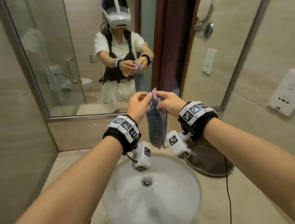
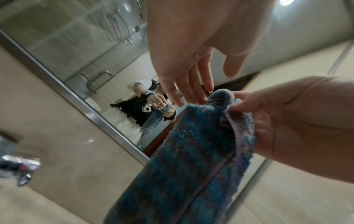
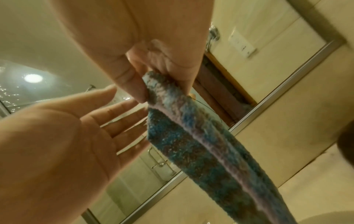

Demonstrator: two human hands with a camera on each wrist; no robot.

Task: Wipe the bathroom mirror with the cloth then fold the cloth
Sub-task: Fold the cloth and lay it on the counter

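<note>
- Hidden: cloth's (image 1: 155, 122) top edge was buried in our right hand (image 1: 168, 103); its lower end ran out of frame in both wrist views, so we could only see the bottom hem from the head view.
- The fold count was hard to read: at least two layers hanging side by side, with a pale lilac edge running down the length.
- Left fingertips (image 2: 180, 103): we couldn't tell if they touched the cloth or stopped just short of it.
- A dark round object (image 1: 209, 158) on the counter at 3 o'clock from the sink (image 1: 127, 212) was partly covered by the right wrist camera; blurred, no ID.
- Right hand: thumb and fingers pinched the cloth's top corner, wrist level, forearm coming in from 5 o'clock.
- Left hand (image 1: 137, 104): fingers straight and loosely spread, palm turned toward the cloth, holding nothing; forearm in from 7 o'clock.
- The hands sat close together, the cloth's top between them.
- Cloth: blue-purple, hanging straight down as a narrow strip above the sink's 12 o'clock rim, clear of the counter and in front of the mirror's (image 1: 58, 57) bottom frame.
- The mirror showed our reflection in the same pose.
</note>
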